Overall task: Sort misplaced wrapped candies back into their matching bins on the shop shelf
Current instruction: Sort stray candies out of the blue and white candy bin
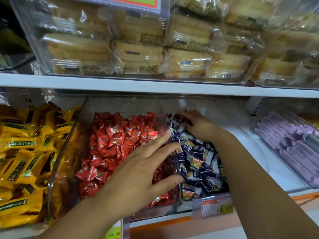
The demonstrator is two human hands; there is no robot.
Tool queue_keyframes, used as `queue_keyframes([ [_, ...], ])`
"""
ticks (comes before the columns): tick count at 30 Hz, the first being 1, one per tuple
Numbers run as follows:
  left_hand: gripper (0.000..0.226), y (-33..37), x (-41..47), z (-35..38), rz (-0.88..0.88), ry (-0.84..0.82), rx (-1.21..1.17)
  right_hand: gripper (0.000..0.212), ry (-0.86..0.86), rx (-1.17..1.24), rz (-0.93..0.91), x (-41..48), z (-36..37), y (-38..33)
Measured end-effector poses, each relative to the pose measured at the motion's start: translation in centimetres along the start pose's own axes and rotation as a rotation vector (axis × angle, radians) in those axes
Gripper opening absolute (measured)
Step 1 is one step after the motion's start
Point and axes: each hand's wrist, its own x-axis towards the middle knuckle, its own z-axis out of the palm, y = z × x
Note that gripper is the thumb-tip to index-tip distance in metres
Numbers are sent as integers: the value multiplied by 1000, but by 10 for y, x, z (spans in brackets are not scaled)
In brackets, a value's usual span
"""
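Observation:
A clear bin (pixel 72 144) in the middle of the lower shelf holds red wrapped candies (pixel 112 140). The bin to its right holds navy-and-white wrapped candies (pixel 200 163), with a few red candies (pixel 179 116) mixed in at the back. My left hand (pixel 143 169) lies flat with straight spread fingers over the red candies, its fingertips at the clear divider (pixel 162 107) between the two bins. My right hand (pixel 195 123) reaches deep into the navy bin, fingers curled down among the candies at the back; what they hold is hidden.
Yellow wrapped bars (pixel 25 152) fill the bin at left. Purple packets (pixel 290 140) lie in a bin at right. The upper shelf (pixel 120 83) carries clear bins of wrapped pastries (pixel 138 54). Price tags (pixel 215 207) hang along the lower shelf's front edge.

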Motion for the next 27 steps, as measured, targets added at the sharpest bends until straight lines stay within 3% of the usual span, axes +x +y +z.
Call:
queue_keyframes([
  [3, 65, -1, -2, 1, -7, 2, -17, 41, 26, 38, 17, -6, -1, 2],
  [7, 67, -2, 0, 3, 4, 22, -26, 23, 134, 322, 69, -15, -9, 5],
  [10, 67, -2, 1, 3, 11, 25, -29, 23, 123, 463, 106, -27, -19, 4],
  [14, 67, -1, 1, 2, -10, 10, -30, 31, 40, 457, 128, -39, -31, 2],
  [18, 68, 0, 2, 3, -21, 8, -31, 9, 140, 399, 85, -42, -36, -1],
  [21, 66, 0, 1, 4, -19, 7, -39, 22, 309, 663, 22, -47, -44, -17],
  [24, 65, 0, 0, 3, -23, 6, -39, 14, 305, 907, -124, -52, -47, -46],
  [27, 66, 2, 1, 2, -34, 8, -33, 27, 318, 671, -5, -42, -43, -43],
])
